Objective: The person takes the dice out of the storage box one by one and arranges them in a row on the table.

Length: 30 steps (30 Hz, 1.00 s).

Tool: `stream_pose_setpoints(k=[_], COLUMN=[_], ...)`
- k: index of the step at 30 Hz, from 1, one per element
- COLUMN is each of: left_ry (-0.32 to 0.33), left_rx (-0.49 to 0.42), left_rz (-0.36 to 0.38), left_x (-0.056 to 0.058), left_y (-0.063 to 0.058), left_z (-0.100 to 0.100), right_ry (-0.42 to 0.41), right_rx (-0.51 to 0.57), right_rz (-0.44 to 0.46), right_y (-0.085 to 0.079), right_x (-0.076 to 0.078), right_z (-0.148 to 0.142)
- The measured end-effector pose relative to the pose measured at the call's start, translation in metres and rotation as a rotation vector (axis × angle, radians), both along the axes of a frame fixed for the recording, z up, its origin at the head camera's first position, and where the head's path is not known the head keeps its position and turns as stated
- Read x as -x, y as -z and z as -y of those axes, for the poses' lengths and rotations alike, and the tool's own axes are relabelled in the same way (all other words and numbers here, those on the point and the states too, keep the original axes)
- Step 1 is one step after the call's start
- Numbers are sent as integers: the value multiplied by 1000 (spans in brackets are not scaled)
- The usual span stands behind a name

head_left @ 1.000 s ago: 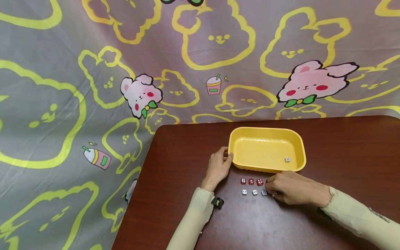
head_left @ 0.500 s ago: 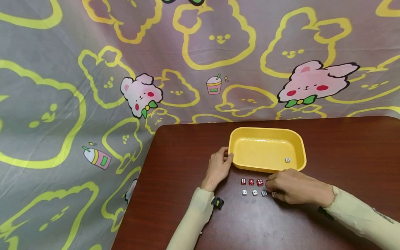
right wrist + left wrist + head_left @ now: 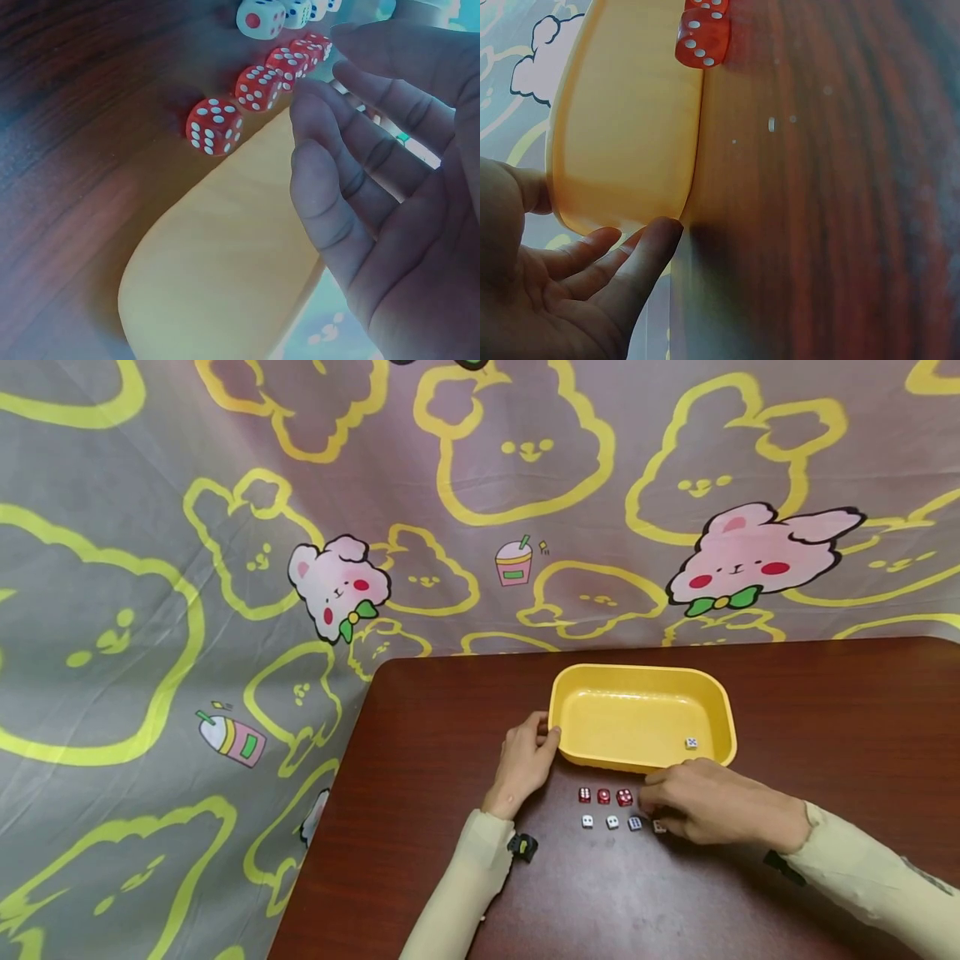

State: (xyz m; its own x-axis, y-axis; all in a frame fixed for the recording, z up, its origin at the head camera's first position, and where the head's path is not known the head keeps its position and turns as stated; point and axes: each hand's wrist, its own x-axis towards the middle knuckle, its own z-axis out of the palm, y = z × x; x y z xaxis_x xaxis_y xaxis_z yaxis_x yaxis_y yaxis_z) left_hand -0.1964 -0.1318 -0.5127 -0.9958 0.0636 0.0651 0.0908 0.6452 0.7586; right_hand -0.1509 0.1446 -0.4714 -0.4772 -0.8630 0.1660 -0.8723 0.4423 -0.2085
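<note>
My left hand (image 3: 525, 762) holds the left end of a yellow plastic tray (image 3: 570, 757). In the left wrist view its fingertips (image 3: 664, 229) lie against the tray's end wall. My right hand (image 3: 708, 802) hovers at the right end of two short rows of dice, just before the tray. Its fingers (image 3: 315, 124) are loosely bent, with nothing visible between them. The farther row has red dice (image 3: 624, 797), the nearer one white dice (image 3: 635, 823). From the head, the right hand hides some red dice (image 3: 214, 126), which show in the right wrist view.
One white die (image 3: 692, 743) lies inside the tray near its right end. Everything stands on a dark brown wooden table (image 3: 442, 718). Behind and to the left hangs a grey curtain (image 3: 480, 518) with cartoon prints.
The right hand has shifted slightly away from me and to the right, uncovering a little more of the rightmost white die. The left hand and the tray look unchanged.
</note>
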Motion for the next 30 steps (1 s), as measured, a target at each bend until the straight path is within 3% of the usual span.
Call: stream_pose_setpoints(k=[8, 18, 23, 30], left_ry=[6, 4, 1, -1], left_rx=[3, -3, 0, 9], left_rz=[-5, -1, 2, 0], left_x=[0, 1, 0, 0], left_y=[0, 0, -1, -1], left_z=[0, 0, 0, -1], right_ry=[20, 14, 10, 60], right_rx=[-20, -4, 6, -40], right_rz=[15, -57, -43, -55], right_y=[-7, -16, -22, -33], right_x=[1, 9, 13, 17], right_z=[1, 1, 1, -1])
